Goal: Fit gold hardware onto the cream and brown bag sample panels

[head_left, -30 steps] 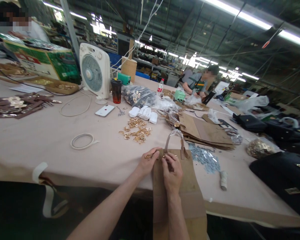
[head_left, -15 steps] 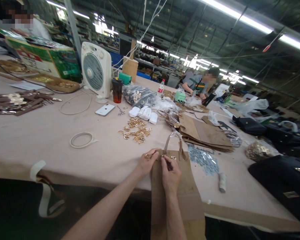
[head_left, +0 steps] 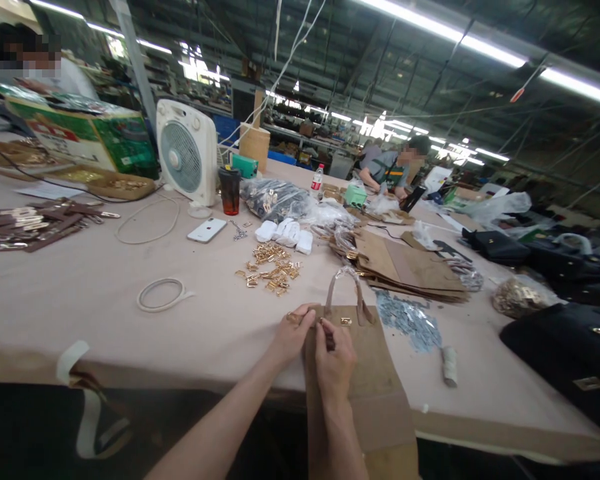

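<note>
A flat brown bag panel with a looped handle hangs over the table's front edge. My left hand is closed on the panel's upper left edge, thumb on top. Something gold-coloured shows at its fingers, too small to name. Just beside it, my right hand pinches at the panel below the handle's left end; what its fingertips hold is mostly hidden. To the right of those fingertips, a gold metal fitting sits on the panel near the handle's other end.
Gold metal fittings lie beyond my hands, a tape roll to the left. Right of the panel are small grey pieces and a whitish roll. Stacked brown panels, a phone and a fan stand farther back.
The view has shifted slightly. My right hand has moved a little left and closer to my left hand, uncovering more of the gold fitting. My left hand keeps its hold on the panel.
</note>
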